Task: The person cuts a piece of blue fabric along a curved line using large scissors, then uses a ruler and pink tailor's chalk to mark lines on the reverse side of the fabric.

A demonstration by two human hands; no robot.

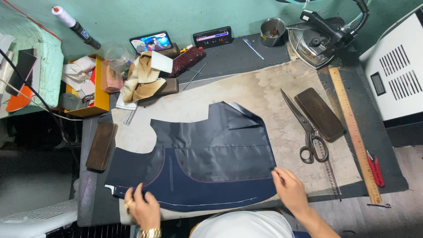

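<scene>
Navy cloth panel [207, 176] with a shiny grey lining lies flat on the stained pressing pad of the bench [264, 88], chalk lines and a pink seam line showing on it. Left hand [143, 209] rests fingers-down on the panel's near left edge, holding nothing; right hand [288, 189] presses its near right corner with flat, spread fingers, also holding nothing. Judging by this, the step in hand is smoothing and squaring the piece on the pad. Any next move calls for keeping the cloth flat and unshifted. Scissors [308, 132], a dark wooden block [319, 113], a wooden ruler [354, 132] and an iron [319, 39] lie to the right, well apart from both hands.
</scene>
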